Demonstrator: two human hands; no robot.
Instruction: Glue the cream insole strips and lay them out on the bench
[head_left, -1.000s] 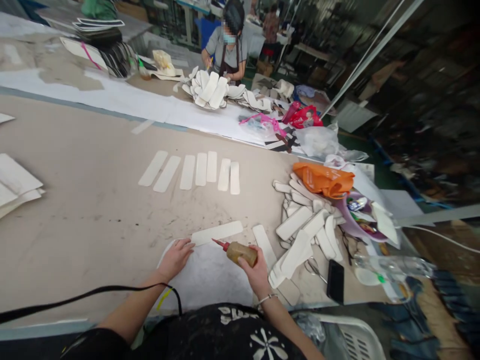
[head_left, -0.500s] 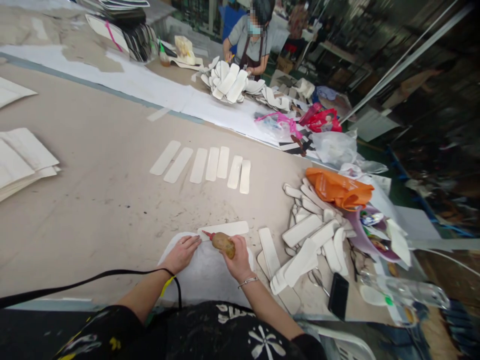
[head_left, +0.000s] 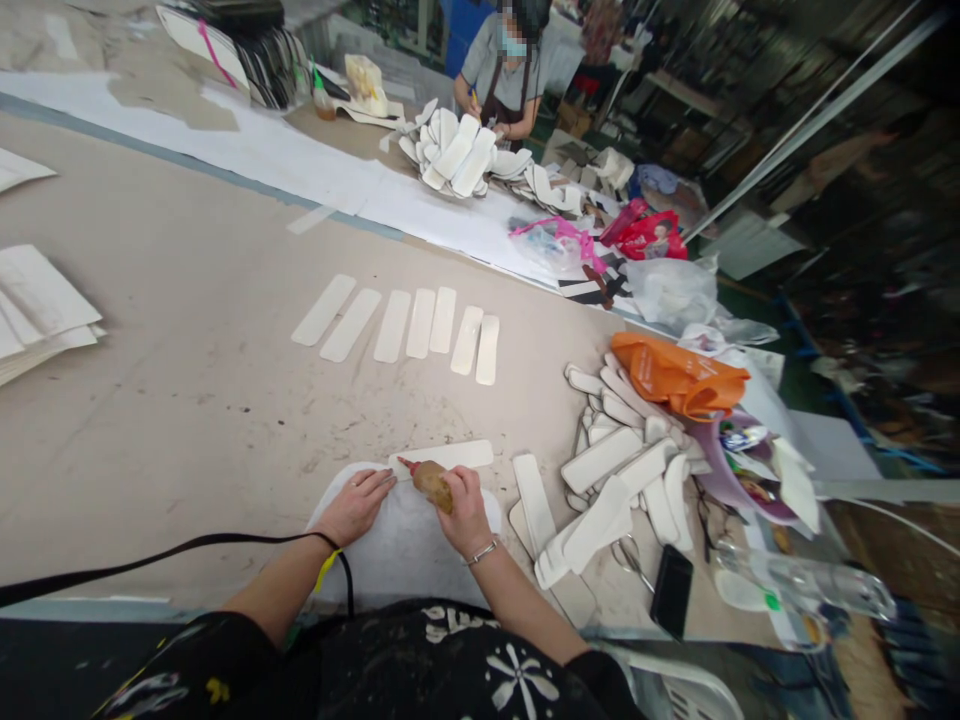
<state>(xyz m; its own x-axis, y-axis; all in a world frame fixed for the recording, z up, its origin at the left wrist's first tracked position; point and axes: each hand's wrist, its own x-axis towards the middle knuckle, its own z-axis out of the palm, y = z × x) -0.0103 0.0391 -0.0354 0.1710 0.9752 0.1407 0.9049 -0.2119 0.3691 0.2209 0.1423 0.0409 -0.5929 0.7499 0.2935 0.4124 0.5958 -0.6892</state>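
Observation:
My right hand (head_left: 465,514) is wrapped round a brownish glue bottle (head_left: 433,486), tilted so that its red nozzle points left. The nozzle tip is at the left end of a white rounded strip (head_left: 461,455), but I cannot tell whether it touches. My left hand (head_left: 358,506) lies flat with fingers stretched out, the fingertips by that same end of the strip. Under both hands is a large white rounded sheet (head_left: 401,565). Beyond them, several similar pale strips (head_left: 391,327) lie in a row on the table.
To the right are a heap of white strips (head_left: 604,458), an orange bag (head_left: 675,375), a purple bin (head_left: 724,470), scissors (head_left: 632,560) and a black phone (head_left: 672,592). White sheets (head_left: 45,300) are stacked at left. Across the table a co-worker (head_left: 506,85) sits behind another strip pile (head_left: 454,150).
The whole view has shifted slightly. The bottle's nozzle stays at the strip's left end, and both hands keep nearly the same pose. The co-worker's hands have moved a little.

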